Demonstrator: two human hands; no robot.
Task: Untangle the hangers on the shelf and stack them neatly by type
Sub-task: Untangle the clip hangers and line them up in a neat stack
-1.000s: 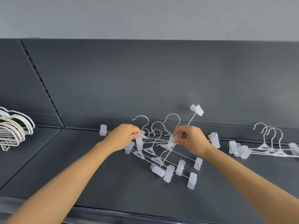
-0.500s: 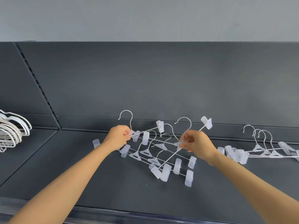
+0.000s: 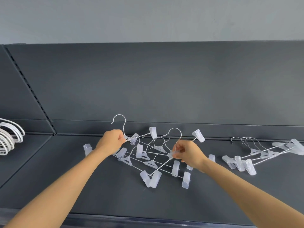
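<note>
A tangle of clear clip hangers (image 3: 153,162) with metal hooks lies on the dark shelf (image 3: 115,201) in the middle. My left hand (image 3: 111,142) grips one clip hanger (image 3: 121,122) at the base of its hook, lifted above the pile. My right hand (image 3: 187,153) pinches the centre piece of a second clip hanger (image 3: 198,135), which crosses the pile at a slant. To the right lies a separate stack of clip hangers (image 3: 256,153). White plain hangers (image 3: 9,137) are stacked at the far left.
The shelf's dark back panel (image 3: 164,83) rises right behind the hangers, with a slotted upright (image 3: 31,91) at the left. The shelf's front edge (image 3: 148,221) runs under my forearms.
My left hand has drawn its hanger up and to the left, out of the tangle. My right hand has shifted slightly right with its hanger, and the two hangers have come apart.
</note>
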